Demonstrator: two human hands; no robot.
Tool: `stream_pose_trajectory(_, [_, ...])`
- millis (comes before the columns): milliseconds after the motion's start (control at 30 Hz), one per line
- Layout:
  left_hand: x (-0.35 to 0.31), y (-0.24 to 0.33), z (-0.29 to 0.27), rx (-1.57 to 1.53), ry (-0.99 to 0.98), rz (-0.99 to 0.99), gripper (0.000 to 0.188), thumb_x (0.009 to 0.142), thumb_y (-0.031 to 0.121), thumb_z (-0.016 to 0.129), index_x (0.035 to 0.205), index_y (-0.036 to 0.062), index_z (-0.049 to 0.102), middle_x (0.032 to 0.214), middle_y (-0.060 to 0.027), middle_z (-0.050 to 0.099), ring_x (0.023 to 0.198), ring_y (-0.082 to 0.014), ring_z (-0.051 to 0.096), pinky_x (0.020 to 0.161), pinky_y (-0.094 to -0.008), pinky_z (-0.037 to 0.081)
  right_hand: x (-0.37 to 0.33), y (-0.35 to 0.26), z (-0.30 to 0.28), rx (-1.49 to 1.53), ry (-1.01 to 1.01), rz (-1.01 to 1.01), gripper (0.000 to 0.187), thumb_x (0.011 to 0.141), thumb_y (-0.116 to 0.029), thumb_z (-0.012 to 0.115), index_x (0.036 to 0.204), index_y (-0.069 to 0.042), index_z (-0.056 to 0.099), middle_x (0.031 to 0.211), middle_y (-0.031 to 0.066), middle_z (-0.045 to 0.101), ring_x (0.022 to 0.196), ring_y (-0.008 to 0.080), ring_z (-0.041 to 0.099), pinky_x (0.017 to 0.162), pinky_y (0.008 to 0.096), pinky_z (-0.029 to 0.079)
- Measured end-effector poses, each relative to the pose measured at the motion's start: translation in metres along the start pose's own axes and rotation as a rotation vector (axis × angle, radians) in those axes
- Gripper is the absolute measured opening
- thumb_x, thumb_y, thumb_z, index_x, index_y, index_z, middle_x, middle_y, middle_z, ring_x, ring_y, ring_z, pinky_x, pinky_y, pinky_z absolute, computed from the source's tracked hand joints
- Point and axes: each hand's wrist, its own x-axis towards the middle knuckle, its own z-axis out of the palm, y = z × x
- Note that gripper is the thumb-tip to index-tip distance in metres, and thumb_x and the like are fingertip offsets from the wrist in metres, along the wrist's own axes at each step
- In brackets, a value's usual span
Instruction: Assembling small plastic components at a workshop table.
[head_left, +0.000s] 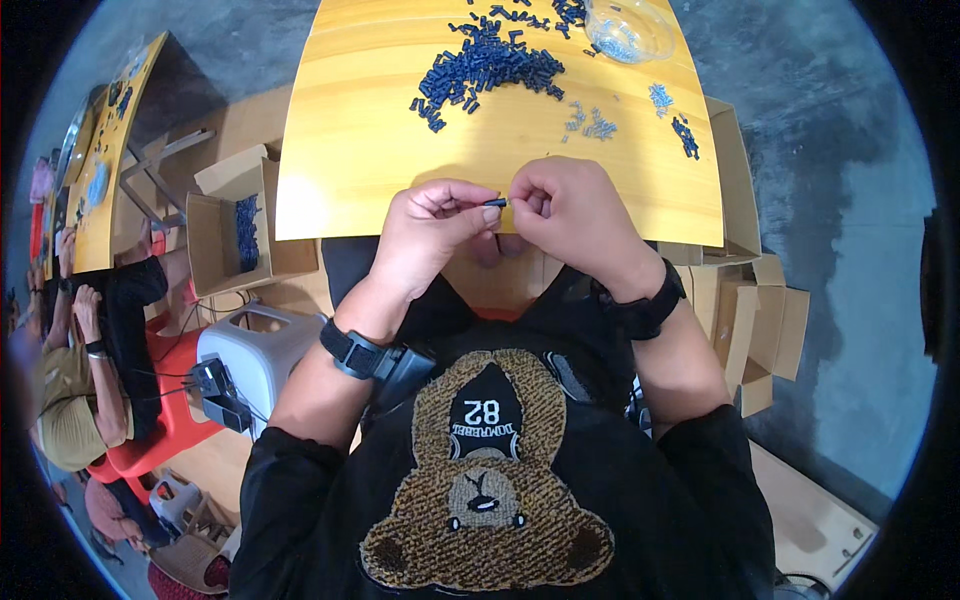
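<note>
Between thumb and fingers, my left hand [425,222] pinches a short dark cylindrical piece [494,203], just over the near edge of the yellow table [370,180]. My right hand [575,205] is closed at the piece's right end, thumb and index finger pressed together. Whatever those fingertips hold is too small to make out. Farther up the table lies a heap of similar dark pieces [490,75]. Small clear pieces [595,125] are scattered right of the heap. More pale bits [660,97] and a small group of dark pieces [686,138] lie near the right edge.
A clear round bowl [655,38] with small pale pieces stands at the far right of the table. Cardboard boxes stand left [205,250] and right [785,330]. A grey stool [250,350] bears black adapters [222,398]. Another person [80,400] sits at a second table [98,230].
</note>
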Motion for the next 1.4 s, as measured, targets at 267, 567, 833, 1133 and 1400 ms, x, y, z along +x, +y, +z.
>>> stream_pose_trajectory(267, [0.002, 0.004, -0.001, 0.084, 0.071, 0.028, 0.015, 0.08, -0.002, 0.062, 0.095, -0.0003, 0.062, 0.083, -0.0077, 0.065, 0.074, -0.0125, 0.062, 0.067, -0.0231, 0.051, 0.006, -0.005, 0.006, -0.04, 0.077, -0.051, 0.009, 0.07, -0.01, 0.058, 0.072, -0.002, 0.061, 0.063, 0.0139, 0.057, 0.061, 0.0296, 0.057, 0.057, 0.0383, 0.046])
stream_pose_trajectory(567, [0.006, 0.006, -0.001, -0.383, 0.155, -0.084, 0.015, 0.084, 0.002, 0.058, 0.099, 0.0005, 0.06, 0.091, -0.0089, 0.063, 0.079, -0.0148, 0.061, 0.07, -0.023, 0.05, 0.0, -0.002, 0.021, 0.087, 0.24, -0.074, 0.021, 0.072, -0.009, 0.06, 0.092, -0.001, 0.06, 0.074, 0.0129, 0.058, 0.071, 0.0277, 0.057, 0.064, 0.0362, 0.046])
stream_pose_trajectory(833, [-0.001, 0.01, 0.005, -0.486, 0.194, -0.162, 0.018, 0.082, 0.007, 0.063, 0.099, 0.0034, 0.059, 0.091, -0.004, 0.062, 0.084, -0.0128, 0.058, 0.079, -0.0259, 0.046, -0.002, -0.014, 0.034, -0.113, 0.308, -0.153, 0.031, 0.07, -0.011, 0.064, 0.098, -0.003, 0.057, 0.081, 0.0121, 0.058, 0.078, 0.0291, 0.055, 0.068, 0.0375, 0.046])
stream_pose_trajectory(1133, [-0.002, 0.009, 0.009, -0.525, 0.2, -0.166, 0.018, 0.082, 0.008, 0.063, 0.099, 0.0032, 0.059, 0.091, -0.0039, 0.062, 0.085, -0.0129, 0.058, 0.08, -0.0262, 0.046, 0.0, -0.013, 0.041, -0.268, 0.411, -0.259, 0.032, 0.067, -0.01, 0.064, 0.098, -0.003, 0.058, 0.08, 0.0107, 0.059, 0.076, 0.0278, 0.056, 0.066, 0.0366, 0.047])
stream_pose_trajectory(1400, [0.0, 0.008, 0.006, -0.472, 0.171, -0.169, 0.016, 0.084, 0.011, 0.061, 0.098, 0.0043, 0.061, 0.091, -0.0035, 0.063, 0.083, -0.0112, 0.058, 0.075, -0.0235, 0.046, 0.001, -0.004, 0.037, -0.261, 0.388, -0.307, 0.028, 0.068, -0.011, 0.064, 0.094, -0.003, 0.058, 0.077, 0.0104, 0.059, 0.075, 0.0282, 0.056, 0.066, 0.0366, 0.047])
